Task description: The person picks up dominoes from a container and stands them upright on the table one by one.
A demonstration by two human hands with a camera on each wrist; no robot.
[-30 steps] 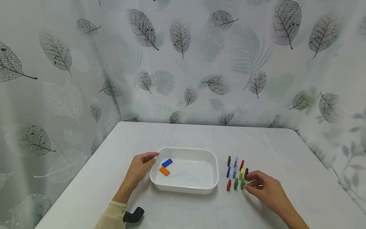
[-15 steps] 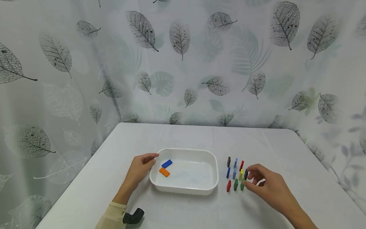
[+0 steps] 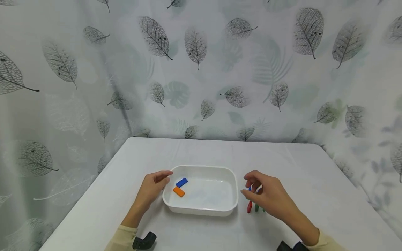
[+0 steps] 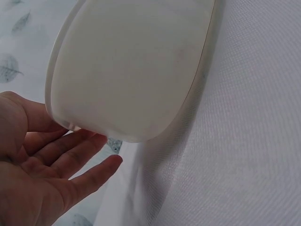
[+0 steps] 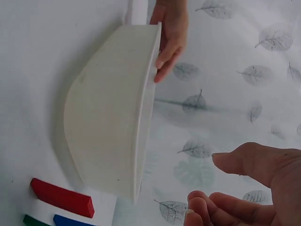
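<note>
A white plastic tray [image 3: 201,211] stands mid-table; a blue block [image 3: 181,182] and an orange block [image 3: 179,191] lie inside at its left end. My left hand [image 3: 151,190] holds the tray's left rim with thumb and index finger, the other fingers spread loosely below, as the left wrist view shows. Just right of the tray, my right hand [image 3: 270,195] hovers over a group of small upright blocks, mostly hiding them. A red block [image 3: 250,206] and a green block [image 3: 257,207] show below it. In the right wrist view, thumb and fingers [image 5: 200,207] stand apart with nothing between.
A white cloth covers the table [image 3: 188,237]. Behind it hangs a leaf-print curtain [image 3: 201,76]. Black wrist-worn pieces [image 3: 145,240] sit at both cuffs. A blue block [image 5: 70,220] stands beside the red one in the right wrist view.
My right hand has moved left from the right side of the block group to its left side, close to the tray. The left hand stays at the rim.
</note>
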